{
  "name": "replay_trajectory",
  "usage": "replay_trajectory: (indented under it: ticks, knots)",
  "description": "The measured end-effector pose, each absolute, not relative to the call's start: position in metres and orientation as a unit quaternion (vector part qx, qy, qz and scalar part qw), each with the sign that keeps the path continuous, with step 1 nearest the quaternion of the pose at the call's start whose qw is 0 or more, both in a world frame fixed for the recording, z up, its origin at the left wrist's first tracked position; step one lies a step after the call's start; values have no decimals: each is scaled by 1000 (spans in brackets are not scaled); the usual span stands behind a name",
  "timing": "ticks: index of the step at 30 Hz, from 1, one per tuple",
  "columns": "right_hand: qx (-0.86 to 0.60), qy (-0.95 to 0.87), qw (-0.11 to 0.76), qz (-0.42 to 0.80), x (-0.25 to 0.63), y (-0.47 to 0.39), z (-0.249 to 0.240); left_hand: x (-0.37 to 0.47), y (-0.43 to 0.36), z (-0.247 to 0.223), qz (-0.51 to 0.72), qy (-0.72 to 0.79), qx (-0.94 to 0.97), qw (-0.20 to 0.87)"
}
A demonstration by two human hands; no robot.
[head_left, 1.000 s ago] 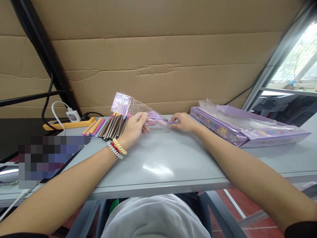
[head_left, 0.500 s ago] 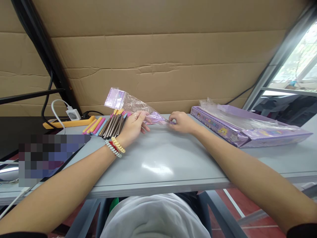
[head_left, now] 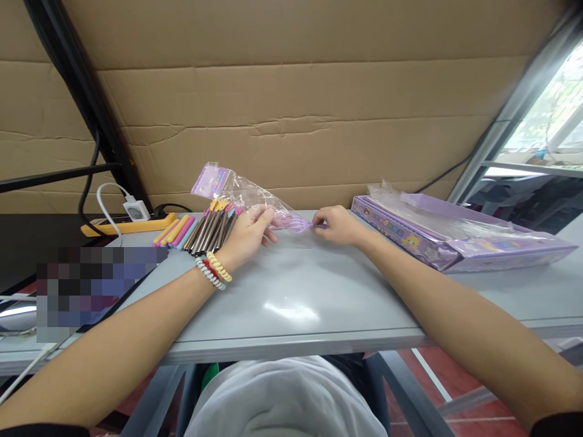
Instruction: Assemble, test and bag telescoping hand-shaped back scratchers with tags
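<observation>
A clear plastic bag (head_left: 255, 193) with a lilac printed header stretches between my hands, its header end tilted up to the left. Pinkish-purple thin items (head_left: 294, 223) show at its lower right end; their kind is not clear. My left hand (head_left: 252, 233) grips the bag's middle between thumb and fingers. At the far right tip, my right hand (head_left: 336, 224) is closed, with fingertips pinching a small purple end. Whether that end is the bag or an item in it, I cannot tell. Several dark-barrelled pens (head_left: 210, 230) with colourful tops lie just left of my left hand.
Pink, yellow and blue markers (head_left: 180, 233) lie beside the pens. An open purple printed box (head_left: 405, 233) with clear plastic in it stands on the grey table (head_left: 291, 285) at right. A yellow power strip (head_left: 109, 227) with a white charger sits at left, before a cardboard wall (head_left: 296, 91).
My right fingers have shifted slightly at the bag's tip, and the purple items there look more spread out. My left hand keeps its hold, almost unmoved.
</observation>
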State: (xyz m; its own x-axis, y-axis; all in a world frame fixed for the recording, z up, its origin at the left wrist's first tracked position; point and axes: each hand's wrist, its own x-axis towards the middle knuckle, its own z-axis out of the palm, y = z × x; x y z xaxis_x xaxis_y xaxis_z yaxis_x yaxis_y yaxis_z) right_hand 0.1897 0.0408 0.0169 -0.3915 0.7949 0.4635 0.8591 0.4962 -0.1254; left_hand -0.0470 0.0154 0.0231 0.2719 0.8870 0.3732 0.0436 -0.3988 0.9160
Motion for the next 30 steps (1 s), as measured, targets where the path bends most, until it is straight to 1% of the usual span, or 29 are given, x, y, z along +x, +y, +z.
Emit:
replay_trajectory:
  ticks: [6,15,23,30]
  knots:
    - [-456,-852,253,-46,175,31,19,-46,13,20,455,353,709,408]
    - [-515,-825,227,-48,195,44,16,-48,15,23,486,347,694,402]
    - [-433,-873,224,-11,174,29,21,-47,15,24,502,340,676,420]
    - [-520,-827,211,-31,197,42,19,-48,12,26,526,346,660,410]
